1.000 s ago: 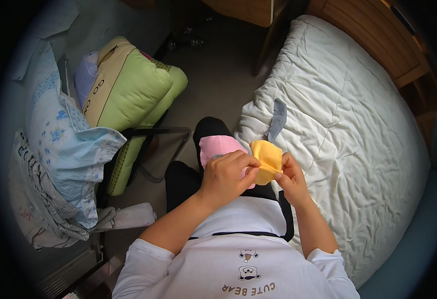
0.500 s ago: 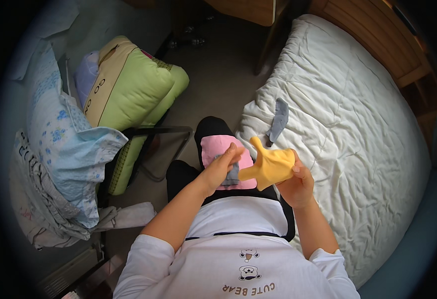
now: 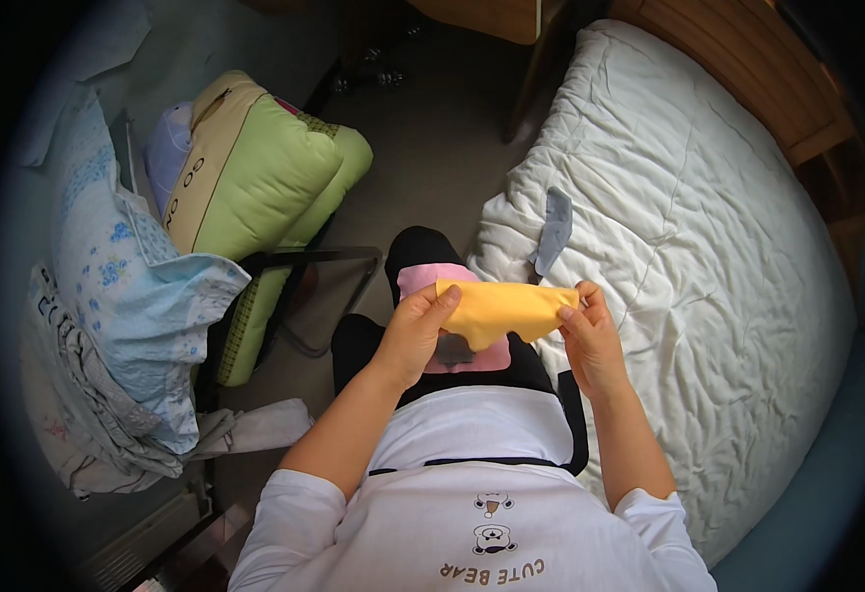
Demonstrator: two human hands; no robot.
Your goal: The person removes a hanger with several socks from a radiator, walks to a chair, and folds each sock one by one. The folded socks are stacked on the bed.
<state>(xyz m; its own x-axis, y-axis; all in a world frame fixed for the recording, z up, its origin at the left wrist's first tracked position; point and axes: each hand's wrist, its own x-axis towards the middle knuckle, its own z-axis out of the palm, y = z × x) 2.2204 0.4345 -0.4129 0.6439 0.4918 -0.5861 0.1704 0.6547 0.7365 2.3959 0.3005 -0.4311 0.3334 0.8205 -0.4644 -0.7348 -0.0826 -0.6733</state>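
Pinching opposite ends, the left fingers [image 3: 443, 306] and right fingers [image 3: 576, 321] hold the yellow oblong fabric [image 3: 502, 308] mid-frame, so its upper edge runs straight.

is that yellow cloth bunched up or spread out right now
Spread out sideways: the left hand pinches one end of the yellow cloth, the right hand the other, its top edge nearly straight between them.

At right — a rumpled white quilt [image 3: 719, 257], bordered at upper right by brown wooden panelling [image 3: 753, 74]. At upper left — a plump green cushion [image 3: 265, 183] with a lilac bundle [image 3: 167, 153] behind; lower down, a blue-flowered pillow [image 3: 137, 296] next to crumpled grey-and-white cloth [image 3: 107, 434]. At top centre, a wooden tabletop [image 3: 492, 15].
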